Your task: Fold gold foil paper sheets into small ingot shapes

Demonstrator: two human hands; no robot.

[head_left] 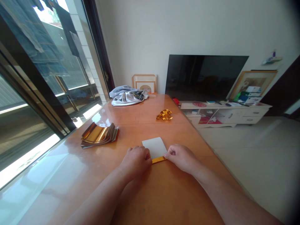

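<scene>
The left hand [135, 162] lies curled at the left edge of a rectangular sheet of foil paper [154, 147], its fingers bent over that edge; whether it pinches the sheet or only presses on it, I cannot tell. The right hand [180, 157] pinches the sheet's lower right corner between thumb and bent fingers. The sheet lies flat on the glossy orange-brown table [168, 193] between the 2 hands, white side up, with a narrow gold band [158, 160] along the edge nearest the person. Ahead and to the left, a curling stack of gold foil sheets [99, 135] sits on the table, well apart from the left hand. Farther ahead lies a small crumpled piece of gold foil [164, 115], and a heap of grey cloth [127, 96] lies at the far end of the table. A glass sliding door [70, 72] runs along the left side. Beyond the table stand a leaning picture frame [144, 83], a flat black television [203, 77] and a low white cabinet [225, 114] holding boxes and small items.
</scene>
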